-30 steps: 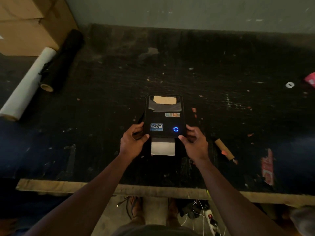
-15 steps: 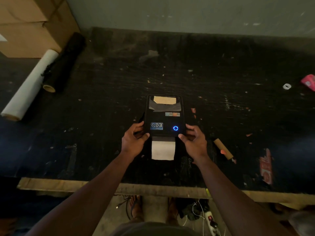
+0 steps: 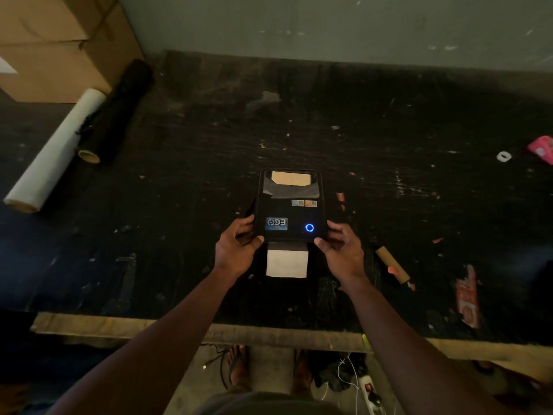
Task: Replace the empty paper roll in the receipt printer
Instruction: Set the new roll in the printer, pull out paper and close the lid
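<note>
The black receipt printer sits at the middle of the dark table, lid down, with a blue ring light lit on its near right corner. A strip of white paper hangs out of its front slot. My left hand grips the printer's near left corner and my right hand holds its near right corner. The empty brown cardboard core lies on the table to the right of my right hand.
A white roll and a black roll lie at the far left beside cardboard boxes. A pink item and a small white ring are at the far right. A red label lies near the table's front edge.
More white paper has come out of the printer's front slot; the strip is longer now. Both hands have stayed on the printer's near corners.
</note>
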`<state>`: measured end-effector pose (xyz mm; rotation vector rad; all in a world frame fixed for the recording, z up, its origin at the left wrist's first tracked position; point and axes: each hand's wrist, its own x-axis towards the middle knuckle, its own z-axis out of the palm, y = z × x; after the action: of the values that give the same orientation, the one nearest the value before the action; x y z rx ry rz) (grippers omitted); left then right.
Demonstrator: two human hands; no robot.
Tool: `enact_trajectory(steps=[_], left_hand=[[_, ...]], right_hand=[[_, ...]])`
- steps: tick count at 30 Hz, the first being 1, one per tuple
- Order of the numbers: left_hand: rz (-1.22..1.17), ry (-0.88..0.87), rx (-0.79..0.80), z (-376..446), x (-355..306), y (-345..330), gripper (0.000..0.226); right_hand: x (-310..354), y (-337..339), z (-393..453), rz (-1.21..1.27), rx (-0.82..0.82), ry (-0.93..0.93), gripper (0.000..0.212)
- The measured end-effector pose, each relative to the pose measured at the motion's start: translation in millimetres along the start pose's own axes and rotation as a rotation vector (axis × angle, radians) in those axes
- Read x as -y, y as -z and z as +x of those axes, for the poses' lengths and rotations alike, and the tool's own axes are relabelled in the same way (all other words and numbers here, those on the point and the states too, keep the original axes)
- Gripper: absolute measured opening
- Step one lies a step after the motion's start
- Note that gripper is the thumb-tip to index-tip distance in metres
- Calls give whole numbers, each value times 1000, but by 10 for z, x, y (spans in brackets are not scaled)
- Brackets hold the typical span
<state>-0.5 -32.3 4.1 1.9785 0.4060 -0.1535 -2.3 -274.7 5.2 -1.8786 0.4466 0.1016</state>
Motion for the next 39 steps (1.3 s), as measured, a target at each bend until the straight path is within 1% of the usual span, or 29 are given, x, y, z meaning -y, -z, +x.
enact_trajectory(steps=[10,35,39], left_hand=[[-5,-6,11,16,19,20,59],[-12,-7,22,2,-7,37,58],[6,-14,13,2,-10,37,58]], right_hand=[[-40,-6,20,3,-6,30,53],[-52,-1,29,3,4,14,52],[-76,-13,40,5,-10,45,51]])
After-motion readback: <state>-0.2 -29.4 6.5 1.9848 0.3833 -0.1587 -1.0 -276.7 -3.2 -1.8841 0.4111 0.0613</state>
